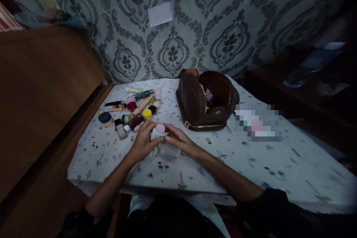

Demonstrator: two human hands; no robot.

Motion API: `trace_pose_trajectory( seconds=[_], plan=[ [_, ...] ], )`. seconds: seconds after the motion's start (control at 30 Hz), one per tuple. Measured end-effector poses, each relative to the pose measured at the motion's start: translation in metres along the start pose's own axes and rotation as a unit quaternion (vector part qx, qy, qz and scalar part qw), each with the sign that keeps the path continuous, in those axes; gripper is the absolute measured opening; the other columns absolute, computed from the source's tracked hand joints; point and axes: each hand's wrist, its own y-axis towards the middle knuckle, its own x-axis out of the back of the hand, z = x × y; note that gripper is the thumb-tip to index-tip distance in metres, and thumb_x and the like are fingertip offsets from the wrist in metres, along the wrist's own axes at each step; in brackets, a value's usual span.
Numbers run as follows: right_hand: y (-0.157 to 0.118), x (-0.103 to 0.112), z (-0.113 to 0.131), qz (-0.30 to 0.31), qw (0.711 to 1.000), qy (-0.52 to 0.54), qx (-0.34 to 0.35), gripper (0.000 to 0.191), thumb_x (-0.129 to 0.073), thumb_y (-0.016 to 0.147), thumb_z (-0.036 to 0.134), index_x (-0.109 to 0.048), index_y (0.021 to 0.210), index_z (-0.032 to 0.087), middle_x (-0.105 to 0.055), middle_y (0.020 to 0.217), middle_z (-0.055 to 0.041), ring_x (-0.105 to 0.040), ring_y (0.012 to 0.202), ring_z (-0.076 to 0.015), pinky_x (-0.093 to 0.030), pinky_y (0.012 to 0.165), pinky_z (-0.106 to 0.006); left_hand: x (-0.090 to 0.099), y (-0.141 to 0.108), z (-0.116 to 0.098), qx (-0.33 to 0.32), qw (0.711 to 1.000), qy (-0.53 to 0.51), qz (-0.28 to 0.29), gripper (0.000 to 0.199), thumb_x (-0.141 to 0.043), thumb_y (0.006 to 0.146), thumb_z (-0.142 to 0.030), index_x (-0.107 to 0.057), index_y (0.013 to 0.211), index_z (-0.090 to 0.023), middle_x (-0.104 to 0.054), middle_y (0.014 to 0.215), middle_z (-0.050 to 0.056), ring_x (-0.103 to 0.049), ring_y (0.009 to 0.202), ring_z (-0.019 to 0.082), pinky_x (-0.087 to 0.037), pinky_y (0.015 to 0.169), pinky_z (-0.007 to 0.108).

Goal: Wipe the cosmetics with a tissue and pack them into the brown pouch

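Observation:
Near the front of the table, my left hand [143, 141] and my right hand [182, 142] are closed around a clear bottle [169, 151] with a pink cap [160, 128]. A pale cloth or wipe [156, 134] lies against the bottle under my left fingers. Just beyond my left hand are a dark red bottle [135, 122], a yellow-lidded jar [147, 114] and a small beige bottle [121, 131]. The brown bag [208, 117] stands unzipped behind my right hand, with a few small items visible inside.
Several cosmetics, among them a blue-lidded jar [106, 118] and a pink tube [157, 94], lie on the patterned tablecloth [178, 174]. A wooden cabinet [44, 93] borders the left side. A blurred-out item lies right of the bag; a plastic bottle [314, 65] is at far right.

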Motion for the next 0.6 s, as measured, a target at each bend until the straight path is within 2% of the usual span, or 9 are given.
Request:
trace_pose_trajectory(
  seconds=[0.1, 0.17, 0.3, 0.47, 0.6],
  plan=[
    [-0.003, -0.006, -0.005, 0.037, 0.998, -0.041, -0.004, 0.071, -0.069, 0.083, 0.049, -0.041, 0.143, 0.021, -0.054, 0.137, -0.011, -0.052, 0.126, -0.0245, -0.04, 0.109, -0.041, -0.009, 0.001, 0.001, 0.05, 0.994, -0.078, -0.051, 0.03, -0.069, 0.082, -0.035, -0.065, 0.106, -0.018, -0.061, 0.099, 0.005, -0.057, 0.098, 0.022, -0.043, 0.091, 0.034],
    [-0.004, -0.007, -0.007, 0.035, 0.997, -0.067, -0.011, 0.076, -0.072, 0.082, 0.047, -0.038, 0.144, 0.02, -0.054, 0.137, -0.0117, -0.053, 0.125, -0.025, -0.039, 0.11, -0.043, -0.013, 0.001, 0.004, 0.082, 0.987, -0.124, -0.054, 0.032, -0.072, 0.079, -0.037, -0.067, 0.105, -0.018, -0.064, 0.098, 0.004, -0.058, 0.097, 0.022, -0.043, 0.091, 0.034],
    [-0.007, -0.003, -0.002, 0.065, 0.996, -0.055, -0.011, 0.065, -0.065, 0.088, 0.046, -0.043, 0.142, 0.018, -0.056, 0.135, -0.0112, -0.051, 0.126, -0.0246, -0.039, 0.109, -0.041, -0.011, 0.0, 0.01, 0.15, 0.964, -0.22, -0.013, 0.041, -0.078, 0.072, -0.042, -0.071, 0.103, -0.017, -0.066, 0.096, 0.004, -0.059, 0.092, 0.021, -0.045, 0.087, 0.031],
    [-0.009, -0.002, 0.006, 0.079, 0.996, -0.028, -0.028, 0.059, -0.063, 0.089, 0.045, -0.047, 0.138, 0.017, -0.059, 0.129, -0.0097, -0.054, 0.121, -0.0225, -0.041, 0.107, -0.038, 0.004, -0.003, 0.013, 0.208, 0.924, -0.319, 0.047, 0.048, -0.082, 0.065, -0.042, -0.072, 0.104, -0.016, -0.067, 0.095, 0.005, -0.06, 0.085, 0.018, -0.047, 0.074, 0.026],
    [-0.009, -0.005, 0.006, 0.064, 0.996, -0.041, -0.046, 0.056, -0.066, 0.086, 0.047, -0.053, 0.131, 0.015, -0.062, 0.119, -0.0083, -0.057, 0.11, -0.0221, -0.046, 0.099, -0.036, 0.017, -0.004, 0.013, 0.252, 0.891, -0.366, 0.092, 0.051, -0.085, 0.061, -0.039, -0.072, 0.104, -0.015, -0.067, 0.078, 0.002, -0.06, 0.07, 0.014, -0.046, 0.063, 0.023]
  ],
)
